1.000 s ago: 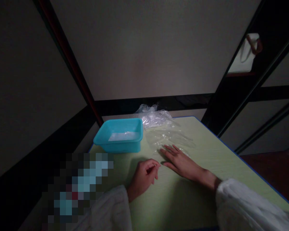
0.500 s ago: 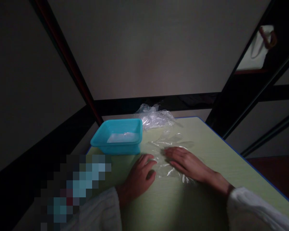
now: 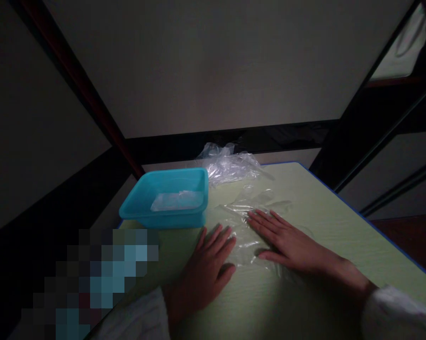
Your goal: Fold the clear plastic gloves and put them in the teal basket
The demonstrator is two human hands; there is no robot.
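A clear plastic disposable glove (image 3: 243, 241) lies spread on the table, its fingers pointing away from me. My right hand (image 3: 280, 236) rests flat on the glove's right part, fingers stretched out. At the glove's left edge my left hand (image 3: 211, 264) is open, fingers spread and palm down; its fingertips are close to the film. Beyond my left hand stands a turquoise plastic basin (image 3: 174, 219). Inside it lies a flat, whitish translucent piece (image 3: 175, 200), perhaps folded film. Neither hand grips anything.
A crumpled heap of clear plastic film (image 3: 230, 165) sits at the table's far edge, right of the basin. The pale green table (image 3: 326, 236) has a blue rim. Dark-framed panels (image 3: 227, 71) rise behind it. A white bag (image 3: 399, 52) is at the upper right.
My left hand's fingers have straightened from a curl and spread out. My right hand's fingers have spread apart on the glove. The view has shifted slightly.
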